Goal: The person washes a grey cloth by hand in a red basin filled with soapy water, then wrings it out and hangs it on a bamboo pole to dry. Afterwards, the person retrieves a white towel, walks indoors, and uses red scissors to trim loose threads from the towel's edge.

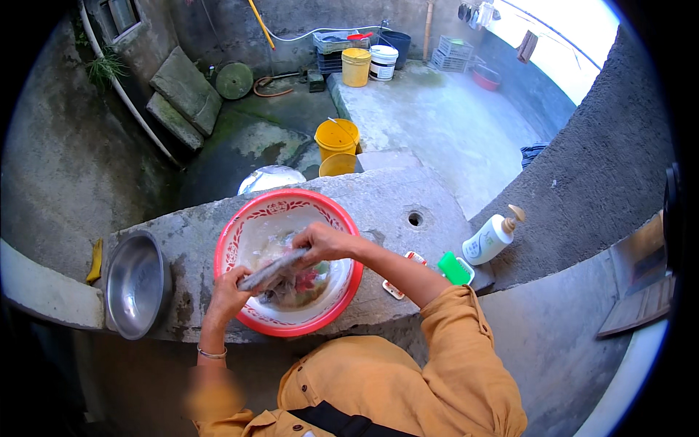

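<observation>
A red-rimmed white basin with a patterned rim sits on a concrete ledge in front of me, holding water and wet cloth pieces. Above it I hold a twisted grey wet cloth between both hands. My left hand grips its lower left end. My right hand grips the upper right end. More bunched cloth, some red and green, lies in the basin under the hands.
A steel bowl leans at the ledge's left. A white pump bottle, a green brush and a small packet lie to the right. Beyond the ledge stand yellow buckets, crates and a shiny lid.
</observation>
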`<move>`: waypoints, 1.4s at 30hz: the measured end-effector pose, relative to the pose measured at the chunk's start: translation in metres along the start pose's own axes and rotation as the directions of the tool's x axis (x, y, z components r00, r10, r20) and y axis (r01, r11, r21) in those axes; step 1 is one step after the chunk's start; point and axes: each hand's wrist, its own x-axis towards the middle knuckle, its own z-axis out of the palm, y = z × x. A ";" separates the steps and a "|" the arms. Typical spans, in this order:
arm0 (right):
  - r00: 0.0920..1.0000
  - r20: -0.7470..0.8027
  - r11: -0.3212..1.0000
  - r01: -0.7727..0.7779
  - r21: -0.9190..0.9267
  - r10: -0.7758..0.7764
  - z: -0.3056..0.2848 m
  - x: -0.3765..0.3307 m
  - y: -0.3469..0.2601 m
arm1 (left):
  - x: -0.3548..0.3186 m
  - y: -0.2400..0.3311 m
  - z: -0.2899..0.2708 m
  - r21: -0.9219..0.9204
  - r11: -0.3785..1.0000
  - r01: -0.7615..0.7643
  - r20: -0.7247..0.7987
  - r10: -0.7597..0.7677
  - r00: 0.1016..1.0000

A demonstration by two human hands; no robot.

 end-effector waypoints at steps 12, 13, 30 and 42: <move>0.990 -0.117 0.941 -0.030 0.338 0.074 -0.020 -0.004 -0.002 | -0.010 -0.006 -0.028 -0.311 0.948 0.064 -0.036 -0.079 0.996; 0.985 -0.174 0.929 0.054 0.366 0.011 -0.026 -0.001 -0.026 | -0.008 0.001 -0.035 -0.322 0.945 0.049 -0.086 -0.080 0.993; 0.933 -0.357 0.998 0.059 0.029 -0.044 -0.005 0.019 0.002 | 0.025 -0.017 -0.012 -0.042 0.999 -0.028 -0.250 0.017 0.968; 0.964 0.198 0.984 -0.167 -0.065 0.176 0.040 0.015 0.056 | 0.035 -0.072 0.068 0.031 0.993 -0.110 0.181 0.103 0.978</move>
